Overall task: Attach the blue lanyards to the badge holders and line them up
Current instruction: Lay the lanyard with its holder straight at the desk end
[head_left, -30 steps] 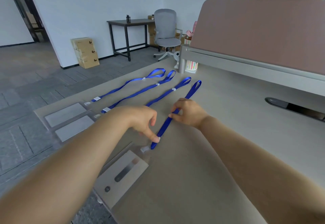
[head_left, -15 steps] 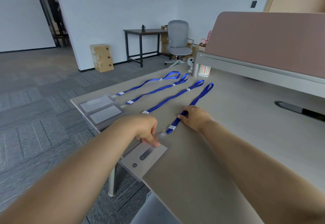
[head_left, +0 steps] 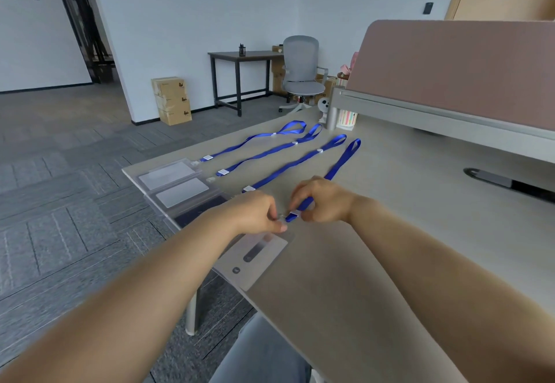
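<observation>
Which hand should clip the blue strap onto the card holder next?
Probably the right hand: it pinches the lanyard by its clip end, right beside the badge holder, which the left hand holds.

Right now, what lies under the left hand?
The top edge of the nearest badge holder runs under the left hand. The hand covers its clip end, so whether the lanyard is hooked on cannot be seen.

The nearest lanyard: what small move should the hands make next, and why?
Probably bring the clip of the nearest lanyard the last bit to the top edge of the badge holder and hook it on. The right hand pinches the lanyard behind its clip, the left hand pinches the holder's top, and the two ends nearly meet, but no join shows yet.
</observation>
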`<state>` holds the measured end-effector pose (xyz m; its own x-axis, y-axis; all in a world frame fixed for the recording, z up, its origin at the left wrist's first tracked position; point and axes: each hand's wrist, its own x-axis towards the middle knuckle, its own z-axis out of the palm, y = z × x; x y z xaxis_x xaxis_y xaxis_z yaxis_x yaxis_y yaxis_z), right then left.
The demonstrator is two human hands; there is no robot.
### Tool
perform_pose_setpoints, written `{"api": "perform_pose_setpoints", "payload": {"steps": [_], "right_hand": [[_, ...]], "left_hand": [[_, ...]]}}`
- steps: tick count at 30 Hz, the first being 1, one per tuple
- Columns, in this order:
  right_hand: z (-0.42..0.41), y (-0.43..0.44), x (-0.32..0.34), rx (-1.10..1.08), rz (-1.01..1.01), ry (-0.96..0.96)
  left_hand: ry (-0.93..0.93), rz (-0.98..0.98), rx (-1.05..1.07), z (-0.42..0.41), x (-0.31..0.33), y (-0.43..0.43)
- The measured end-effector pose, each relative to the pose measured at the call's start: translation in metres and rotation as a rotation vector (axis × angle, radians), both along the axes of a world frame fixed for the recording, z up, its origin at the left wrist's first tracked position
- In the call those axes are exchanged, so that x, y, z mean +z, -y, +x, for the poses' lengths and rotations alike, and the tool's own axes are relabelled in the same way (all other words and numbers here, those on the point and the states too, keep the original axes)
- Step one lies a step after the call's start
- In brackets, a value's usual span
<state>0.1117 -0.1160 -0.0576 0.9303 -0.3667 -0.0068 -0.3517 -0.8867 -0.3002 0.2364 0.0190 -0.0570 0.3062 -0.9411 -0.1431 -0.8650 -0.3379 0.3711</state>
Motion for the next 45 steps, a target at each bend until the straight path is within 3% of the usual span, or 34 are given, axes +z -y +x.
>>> {"api": "perform_pose_setpoints", "payload": {"steps": [6,14,19,25,33,39,45], "right_hand": [[-0.004,-0.011,0.004,0.003,-0.014,0.024],[-0.007,-0.007,-0.009,0.016,-0.303,0.172],[-0.004,-0.012,-0.011,0.007,-0.093,0.205],[-0.008,-0.005,0.004,-0.018,0.004,0.313],[-0.011,-0.004,-0.003,0.062,-0.308,0.409],[-0.005,-0.004,-0.018,0.04,-0.167,0.129],[-0.005,0.008,-0.022,-0.08,-0.328,-0.017]], "left_hand": [[0.026,-0.018,0.043,-0.003,-0.005,0.004],[-0.019,-0.11,0.038,0.0,0.002,-0.004],[-0.056,-0.169,0.024,0.001,0.004,-0.003],[-0.128,-0.19,0.026,0.005,0.019,-0.002],[-0.184,-0.213,-0.02,0.008,0.029,-0.004],[-0.086,-0.046,-0.036,-0.001,0.021,-0.007],[0.039,0.059,-0.032,-0.005,0.017,-0.008]]}}
